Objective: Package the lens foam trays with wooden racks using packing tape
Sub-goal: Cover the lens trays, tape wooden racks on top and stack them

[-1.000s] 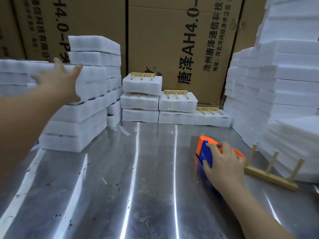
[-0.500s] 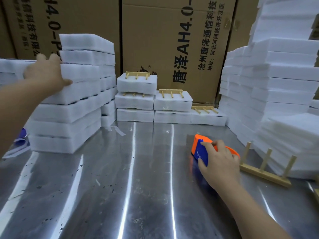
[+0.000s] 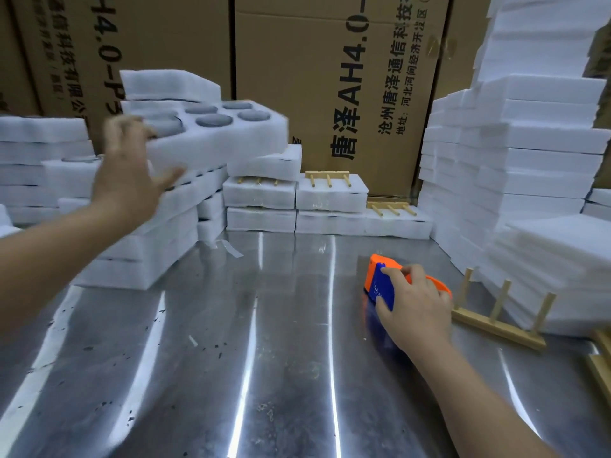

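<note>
Head view: the left hand [image 3: 129,173], just now pressing on the stack [image 3: 142,259], has its fingers clamped on a foam tray [image 3: 218,133] lifted clear at upper left, while the right hand [image 3: 416,309] keeps its fingers curled round the tape dispenser [image 3: 380,279] on the counter [image 3: 264,358], so bundling can likely start.

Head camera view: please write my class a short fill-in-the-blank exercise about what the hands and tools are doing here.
The right hand grips a tape dispenser coloured blue and ____.
The left hand holds up a foam tray coloured ____.
The wooden rack beside the dispenser has ____ upright pegs.
Missing words: orange; white; three.
</note>
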